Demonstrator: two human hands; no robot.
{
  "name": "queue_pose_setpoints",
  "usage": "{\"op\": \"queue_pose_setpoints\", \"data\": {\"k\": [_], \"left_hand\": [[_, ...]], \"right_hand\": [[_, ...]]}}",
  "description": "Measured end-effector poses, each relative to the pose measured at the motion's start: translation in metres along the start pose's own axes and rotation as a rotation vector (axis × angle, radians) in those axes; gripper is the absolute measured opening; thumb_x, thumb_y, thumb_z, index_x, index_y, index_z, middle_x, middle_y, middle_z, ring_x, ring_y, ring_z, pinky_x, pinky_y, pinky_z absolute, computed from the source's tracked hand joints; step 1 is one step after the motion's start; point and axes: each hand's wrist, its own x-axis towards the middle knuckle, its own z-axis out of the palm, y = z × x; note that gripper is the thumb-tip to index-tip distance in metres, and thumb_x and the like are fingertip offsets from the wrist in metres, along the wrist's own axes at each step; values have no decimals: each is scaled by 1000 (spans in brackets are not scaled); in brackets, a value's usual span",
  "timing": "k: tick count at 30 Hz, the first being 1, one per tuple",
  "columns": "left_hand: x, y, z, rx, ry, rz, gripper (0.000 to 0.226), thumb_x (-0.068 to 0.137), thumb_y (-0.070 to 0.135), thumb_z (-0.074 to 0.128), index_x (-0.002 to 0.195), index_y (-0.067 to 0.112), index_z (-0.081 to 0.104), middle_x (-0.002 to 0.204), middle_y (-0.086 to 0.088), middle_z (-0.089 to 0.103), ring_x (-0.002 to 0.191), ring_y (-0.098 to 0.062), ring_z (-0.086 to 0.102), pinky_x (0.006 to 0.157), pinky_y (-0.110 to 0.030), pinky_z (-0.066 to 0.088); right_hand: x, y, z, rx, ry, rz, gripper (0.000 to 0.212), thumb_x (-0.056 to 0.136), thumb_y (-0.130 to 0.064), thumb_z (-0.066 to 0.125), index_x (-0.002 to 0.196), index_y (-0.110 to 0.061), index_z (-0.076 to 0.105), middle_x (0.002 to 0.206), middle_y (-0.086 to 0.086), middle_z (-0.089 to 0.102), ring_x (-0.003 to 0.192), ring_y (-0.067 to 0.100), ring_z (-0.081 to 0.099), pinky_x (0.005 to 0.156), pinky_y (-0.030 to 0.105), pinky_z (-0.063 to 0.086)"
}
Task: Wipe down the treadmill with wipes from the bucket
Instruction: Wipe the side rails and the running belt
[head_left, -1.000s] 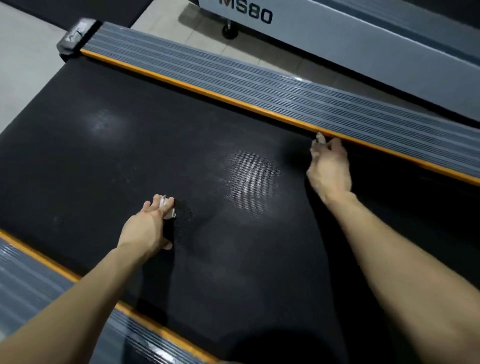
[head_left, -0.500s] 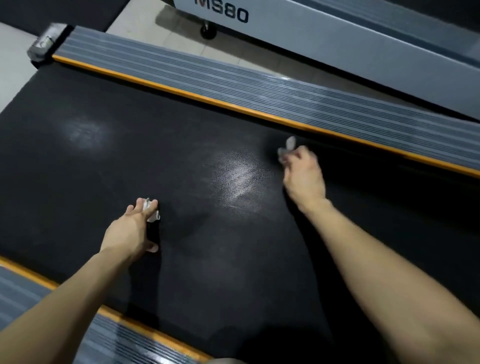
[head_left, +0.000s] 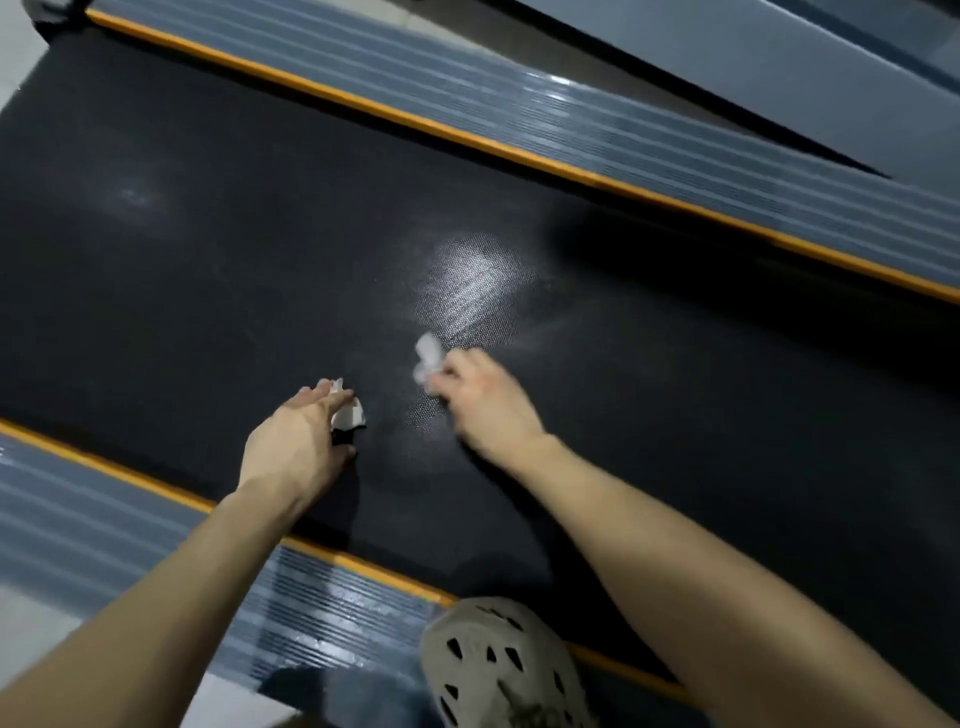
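The treadmill's black belt (head_left: 260, 249) fills the middle of the head view, between two grey ribbed side rails with orange edges. My left hand (head_left: 298, 441) rests on the belt near the closer rail, its fingers shut on a crumpled white wipe (head_left: 347, 413). My right hand (head_left: 485, 400) is just to its right, gripping a second white wipe (head_left: 428, 356) that pokes out above the fingers. Both hands are close together on the belt. No bucket is in view.
The far side rail (head_left: 571, 124) runs diagonally across the top; the near side rail (head_left: 104, 525) crosses the lower left. A pale perforated clog (head_left: 493, 665) stands on the near rail's edge. Another grey machine (head_left: 779, 57) lies beyond a strip of floor.
My right hand has pulled its wipe back from the far orange edge across the belt toward me, ending beside the left hand. The view has tilted down, bringing the near rail and a clog into sight.
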Motion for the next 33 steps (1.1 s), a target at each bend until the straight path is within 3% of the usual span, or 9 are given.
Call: {"op": "queue_pose_setpoints", "data": {"k": [5, 8, 11, 15, 17, 22, 27, 29, 33], "left_hand": [[-5, -6, 19, 149, -138, 34, 96, 100, 22, 71, 172, 32, 7, 180, 2, 2, 166, -21, 8, 122, -39, 42], [1, -3, 20, 157, -169, 26, 97, 100, 17, 68, 172, 30, 5, 180, 0, -1, 166, -24, 7, 121, -38, 40], [-5, -7, 27, 196, -128, 26, 98, 102, 20, 67, 172, 30, -1, 180, 0, -3, 166, -22, 5, 115, -34, 44], [-6, -7, 34, 161, -118, 0, 101, 99, 21, 72, 172, 31, 1, 180, 3, -4, 166, -19, 3, 119, -34, 40], [-2, -10, 35, 117, -101, -39, 109, 91, 17, 82, 171, 35, 11, 180, 6, 1, 165, -17, 7, 122, -39, 38], [-8, 4, 28, 80, -65, -91, 102, 90, 2, 77, 170, 30, 21, 178, 5, 12, 164, -19, 19, 128, -38, 32], [-23, 36, 29, -62, 183, -46, 65, 96, 2, 60, 153, 32, 58, 166, 7, 45, 147, -21, 52, 113, -44, 52], [-23, 61, 22, -101, 244, -13, 53, 98, 8, 62, 146, 30, 65, 161, 8, 52, 142, -22, 58, 109, -42, 54], [-12, 113, 3, -98, 243, 1, 53, 95, 5, 61, 142, 27, 68, 158, 7, 56, 135, -30, 63, 105, -41, 53]], "right_hand": [[-24, 111, -55, -55, 196, 687, 22, 101, -17, 60, 119, -21, 72, 116, 7, 55, 105, 34, 57, 87, 49, 58], [-25, 120, -71, -49, 202, 799, 24, 105, -25, 55, 121, -19, 73, 124, 7, 53, 112, 33, 58, 95, 51, 56], [-17, 84, -34, -94, 164, 567, 28, 101, -17, 56, 124, -17, 73, 131, 9, 55, 104, 33, 57, 91, 46, 56], [-26, -3, 9, -49, -117, -237, 46, 91, -9, 59, 137, -15, 63, 129, 8, 58, 98, 27, 52, 92, 39, 51], [-33, -10, 5, 8, -138, -339, 48, 95, -10, 56, 143, -11, 57, 126, 8, 60, 97, 29, 55, 88, 40, 49], [-31, 125, -50, -63, 145, 241, 53, 94, -10, 59, 146, -10, 55, 122, 13, 59, 103, 36, 61, 91, 47, 55], [-44, 215, -89, -133, 332, 670, 40, 100, -13, 56, 140, -10, 58, 126, 19, 53, 111, 39, 57, 93, 50, 56], [-37, 169, -62, -42, 311, 527, 33, 96, -6, 53, 127, -9, 65, 119, 17, 56, 105, 39, 59, 90, 48, 56], [-46, 45, -13, 8, -99, -241, 29, 91, -8, 57, 115, -15, 71, 112, 6, 57, 102, 29, 55, 87, 43, 53]]}}
